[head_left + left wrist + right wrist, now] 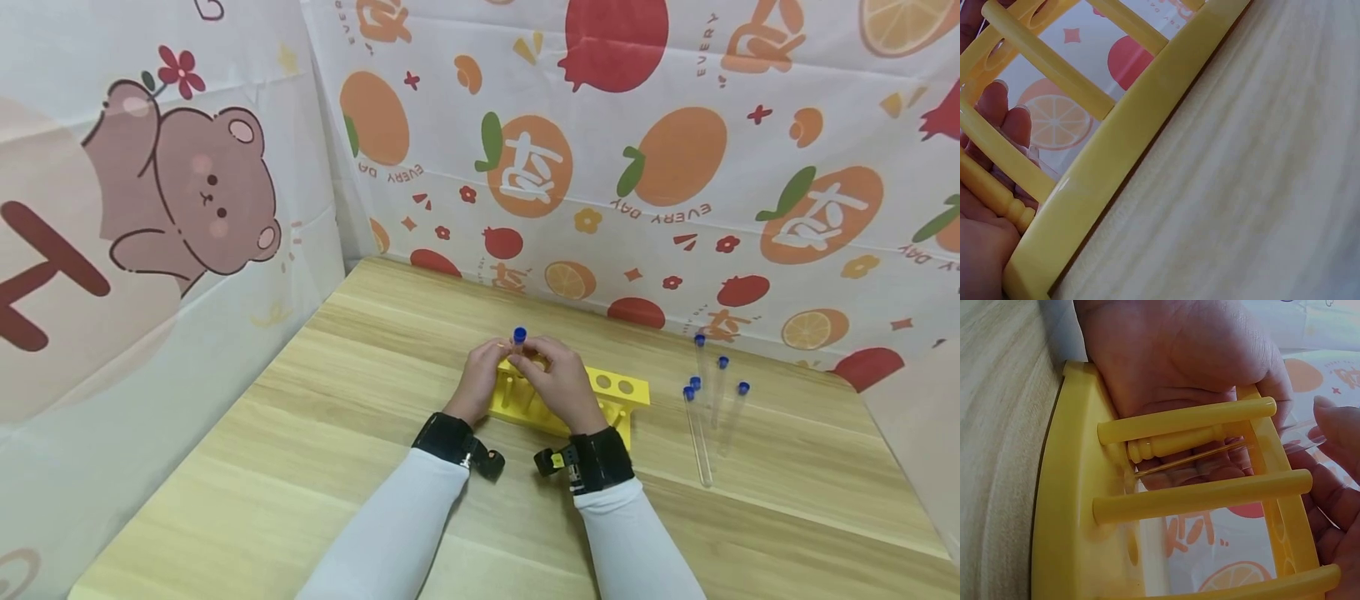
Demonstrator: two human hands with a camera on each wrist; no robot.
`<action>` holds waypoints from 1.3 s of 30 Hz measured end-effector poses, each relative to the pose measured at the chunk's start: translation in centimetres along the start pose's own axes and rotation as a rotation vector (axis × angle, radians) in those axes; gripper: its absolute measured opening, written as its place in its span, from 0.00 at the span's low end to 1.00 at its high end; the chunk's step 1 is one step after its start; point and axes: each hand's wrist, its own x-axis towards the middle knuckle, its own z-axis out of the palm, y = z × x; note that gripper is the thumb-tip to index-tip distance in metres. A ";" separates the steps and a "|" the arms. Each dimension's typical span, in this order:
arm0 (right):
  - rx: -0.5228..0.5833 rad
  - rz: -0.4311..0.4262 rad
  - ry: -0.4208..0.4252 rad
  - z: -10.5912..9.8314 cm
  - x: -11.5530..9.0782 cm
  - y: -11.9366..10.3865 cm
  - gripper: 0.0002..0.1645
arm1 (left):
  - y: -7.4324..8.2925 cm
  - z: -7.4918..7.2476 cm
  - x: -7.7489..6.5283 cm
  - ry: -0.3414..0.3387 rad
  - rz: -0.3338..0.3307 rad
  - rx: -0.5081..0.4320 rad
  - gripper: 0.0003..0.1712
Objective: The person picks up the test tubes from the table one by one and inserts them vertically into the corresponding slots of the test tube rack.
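A yellow test tube rack (636,392) stands on the table, partly covered by both hands in the head view. My left hand (477,379) holds its left end, the palm against the turned end post (1175,442) and the fingers behind it. My right hand (561,383) is over the same end, thumb and fingers pinching the upper part of a clear test tube with a blue cap (520,335). In the right wrist view the tube (1300,435) passes through the rack's top plate, its lower part reaching close to the base (1060,506).
Several clear test tubes with blue caps (701,442) lie on the wooden table (360,367) to the right of the rack. Printed cloths hang at the back (450,192) and on the left (300,250).
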 end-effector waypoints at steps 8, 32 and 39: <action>-0.004 0.000 0.007 0.0 0.1 0.0 0.16 | 0.0 0.1 0.0 -0.005 0.029 0.008 0.17; 0.126 0.037 -0.015 -0.5 0.5 0.2 0.10 | 0.2 0.2 0.3 -0.008 0.023 0.058 0.21; 0.104 0.018 -0.010 -0.2 0.4 0.4 0.09 | 0.0 0.1 0.2 -0.007 0.025 0.043 0.21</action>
